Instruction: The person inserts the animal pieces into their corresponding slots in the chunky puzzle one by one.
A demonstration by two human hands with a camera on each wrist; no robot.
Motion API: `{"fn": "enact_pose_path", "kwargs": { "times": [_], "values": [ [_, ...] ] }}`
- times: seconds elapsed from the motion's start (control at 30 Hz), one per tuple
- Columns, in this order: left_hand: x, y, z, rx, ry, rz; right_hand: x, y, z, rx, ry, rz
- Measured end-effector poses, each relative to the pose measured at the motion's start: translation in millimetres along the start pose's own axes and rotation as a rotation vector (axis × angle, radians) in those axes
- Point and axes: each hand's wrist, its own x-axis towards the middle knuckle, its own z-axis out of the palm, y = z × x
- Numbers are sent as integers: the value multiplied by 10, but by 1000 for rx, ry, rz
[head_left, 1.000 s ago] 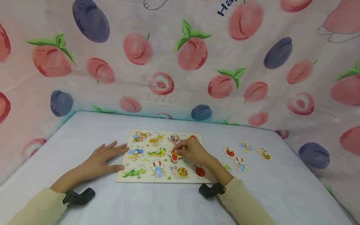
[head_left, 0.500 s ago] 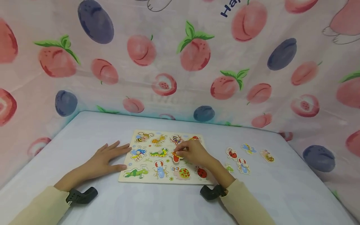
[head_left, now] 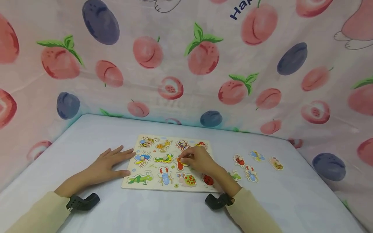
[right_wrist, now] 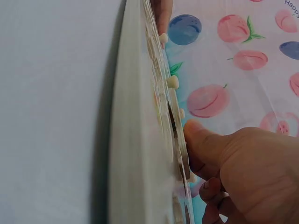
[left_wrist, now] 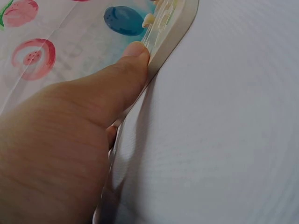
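Observation:
A wooden insect puzzle board [head_left: 145, 187] lies on the white table. My left hand [head_left: 106, 165] rests at its left edge, fingers spread and fairly straight; in the left wrist view the thumb [left_wrist: 126, 74] presses the board's rim. Over the board's middle row, at the right, my right hand [head_left: 201, 160] pinches a red insect puzzle piece [head_left: 180, 167], partly hidden by the fingers. The right wrist view shows the thumb [right_wrist: 203, 140] against this piece, low over the board. A caterpillar piece [head_left: 164, 158] sits just left of it, and knobs [right_wrist: 173, 82] stick up from pieces.
Several loose pieces lie right of the board: a ladybug [head_left: 239, 160], a bee [head_left: 257, 156], a snail [head_left: 276, 163], a stag beetle [head_left: 251, 174] and a green insect [head_left: 235, 175] partly behind the right forearm. A fruit-patterned cloth [head_left: 180, 113] hangs behind the table.
My right hand has turned and lowered the red insect piece, which was tilted and now lies flatter at its place on the board. The left hand has stayed at the edge; the head view shifted slightly.

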Motion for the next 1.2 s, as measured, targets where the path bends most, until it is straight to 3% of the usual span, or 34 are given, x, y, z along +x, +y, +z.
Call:
{"fn": "enact_pose_path", "kwargs": {
  "times": [0.23,0.5,1.2],
  "values": [
    [23,-23,-3,1,-9,7,1,-3,-35,-10,2,23],
    [4,-39,-66,-12,-6,-3,62,15,-41,-32,24,-7],
    [18,-55,-16,-5,-21,5,14,14,-22,-23,53,100]
  ]
}}
